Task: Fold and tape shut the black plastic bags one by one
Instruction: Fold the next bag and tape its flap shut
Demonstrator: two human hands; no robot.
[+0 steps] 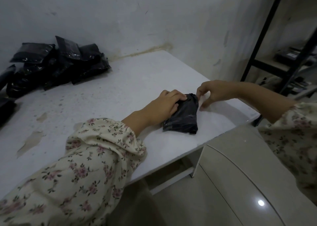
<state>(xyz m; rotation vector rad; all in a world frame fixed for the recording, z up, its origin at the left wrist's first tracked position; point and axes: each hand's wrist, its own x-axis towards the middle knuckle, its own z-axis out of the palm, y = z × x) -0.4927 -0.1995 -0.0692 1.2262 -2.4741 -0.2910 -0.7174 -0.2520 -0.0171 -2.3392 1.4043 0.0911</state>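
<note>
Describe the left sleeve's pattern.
Left sleeve: cream fabric with small pink flowers and dark leaves. It shows best in the head view.

Bag pile (pixel 56 64) blocks table (pixel 120 88) far-left corner; middle stretch open.

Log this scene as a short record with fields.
bag in work: black bag, folded, lying on the white table
left hand: left hand presses down on the bag
right hand: right hand, fingertips curled at the bag's far end; any tape cannot be made out
pile: pile of black bags at the table's far left, against the wall
nearby: black shelf frame on the right
</note>
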